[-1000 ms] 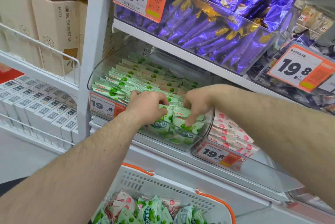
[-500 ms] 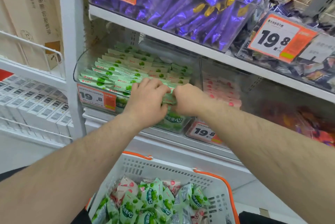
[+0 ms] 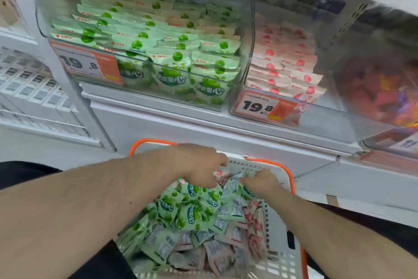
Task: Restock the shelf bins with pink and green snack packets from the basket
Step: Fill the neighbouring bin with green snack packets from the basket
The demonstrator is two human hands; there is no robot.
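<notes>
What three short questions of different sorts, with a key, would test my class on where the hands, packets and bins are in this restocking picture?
1. True or false: both hands are down in the basket.
2. Multiple choice: the bin of pink packets stands (A) to the right of the bin of green packets, (B) to its left, (C) on the shelf above it.
3. Fill in: both orange price tags read ____.

Key
1. True: the left hand and right hand are both among the packets at the basket's far end.
2. A.
3. 19.8.
</notes>
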